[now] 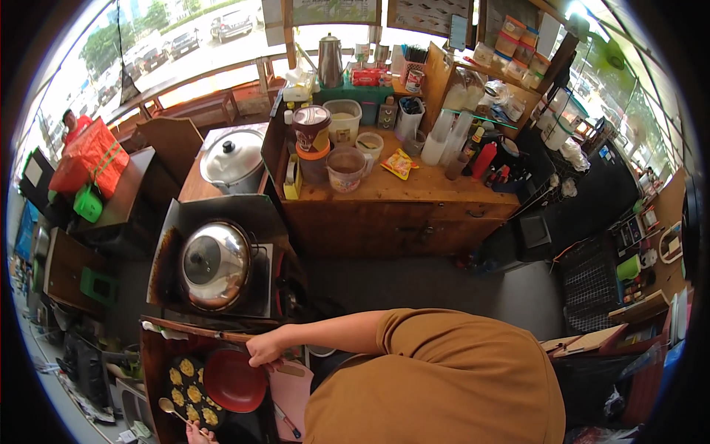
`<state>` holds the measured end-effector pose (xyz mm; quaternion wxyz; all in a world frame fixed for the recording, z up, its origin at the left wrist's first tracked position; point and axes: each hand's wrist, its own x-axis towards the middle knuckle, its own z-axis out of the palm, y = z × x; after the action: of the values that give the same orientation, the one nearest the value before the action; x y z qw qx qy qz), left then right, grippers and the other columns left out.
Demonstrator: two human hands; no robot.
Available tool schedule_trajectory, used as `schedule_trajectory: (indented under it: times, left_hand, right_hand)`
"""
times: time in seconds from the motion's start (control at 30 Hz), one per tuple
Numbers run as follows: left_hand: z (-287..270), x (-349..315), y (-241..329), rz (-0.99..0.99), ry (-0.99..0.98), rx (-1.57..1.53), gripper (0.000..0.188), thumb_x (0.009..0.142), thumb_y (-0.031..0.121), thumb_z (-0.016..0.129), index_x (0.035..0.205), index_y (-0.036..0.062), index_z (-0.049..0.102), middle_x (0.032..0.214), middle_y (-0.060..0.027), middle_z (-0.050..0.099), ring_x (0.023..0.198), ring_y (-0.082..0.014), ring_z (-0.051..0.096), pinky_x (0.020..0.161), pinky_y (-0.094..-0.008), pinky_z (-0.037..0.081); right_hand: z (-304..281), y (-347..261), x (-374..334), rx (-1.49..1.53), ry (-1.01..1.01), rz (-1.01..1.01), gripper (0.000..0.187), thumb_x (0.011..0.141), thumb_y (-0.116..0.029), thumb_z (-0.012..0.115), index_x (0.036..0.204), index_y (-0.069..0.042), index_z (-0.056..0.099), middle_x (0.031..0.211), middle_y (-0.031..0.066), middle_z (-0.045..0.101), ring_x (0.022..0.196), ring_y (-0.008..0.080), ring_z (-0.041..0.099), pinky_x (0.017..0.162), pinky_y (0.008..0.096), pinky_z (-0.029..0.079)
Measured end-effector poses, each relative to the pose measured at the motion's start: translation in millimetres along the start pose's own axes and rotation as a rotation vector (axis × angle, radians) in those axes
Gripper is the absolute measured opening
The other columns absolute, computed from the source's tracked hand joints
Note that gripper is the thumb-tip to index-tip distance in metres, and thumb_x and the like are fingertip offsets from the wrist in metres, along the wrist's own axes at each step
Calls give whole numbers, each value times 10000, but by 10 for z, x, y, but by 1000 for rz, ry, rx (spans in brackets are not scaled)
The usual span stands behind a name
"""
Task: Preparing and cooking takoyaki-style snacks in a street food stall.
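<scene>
My left hand is at the lower edge, closed on the handle of a long light-brown spoon. The spoon's bowl lies over the near-left rim of a dark pan, which holds several round yellow egg-like cakes. Beside that pan sits a round red pan or bowl. My right hand reaches across from the right, fingers curled at the red vessel's upper right rim; what they grip is hidden. Right of it lies a pink cutting board with a dark-handled knife.
A large lidded metal pot stands on a stove behind the pans, with another lidded pot farther back. The wooden counter holds tubs, bottles and a yellow packet. A person is at far left.
</scene>
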<state>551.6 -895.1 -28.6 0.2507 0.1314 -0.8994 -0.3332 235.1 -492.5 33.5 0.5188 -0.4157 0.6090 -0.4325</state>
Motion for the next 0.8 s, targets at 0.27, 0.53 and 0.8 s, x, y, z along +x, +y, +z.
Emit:
schedule_trajectory:
  times: [0.27, 0.53, 0.8]
  left_hand:
    - [-60, 92, 593, -499, 158, 526, 269, 905, 124, 553, 1096, 35, 720, 1009, -139, 725, 903, -264, 681, 807, -376, 538]
    - [208, 201, 983, -603, 312, 779, 297, 881, 67, 516, 1121, 63, 691, 910, -223, 707, 888, -409, 687, 794, -504, 544]
    - [381, 145, 777, -446, 218, 765, 345, 864, -17, 492, 1186, 9, 614, 979, -206, 696, 906, -407, 675, 796, -484, 547]
  right_hand:
    - [-76, -1, -64, -55, 45, 13, 419, 912, -272, 508, 664, 33, 655, 579, 101, 614, 526, 193, 615, 516, 375, 510]
    - [-97, -18, -18, 120, 56, 213, 389, 917, -209, 557, 673, 68, 680, 537, 100, 626, 414, 142, 576, 399, 273, 468]
    - [-11, -32, 67, 73, 39, 185, 388, 916, -192, 547, 665, 74, 676, 530, 101, 620, 403, 138, 576, 376, 270, 463]
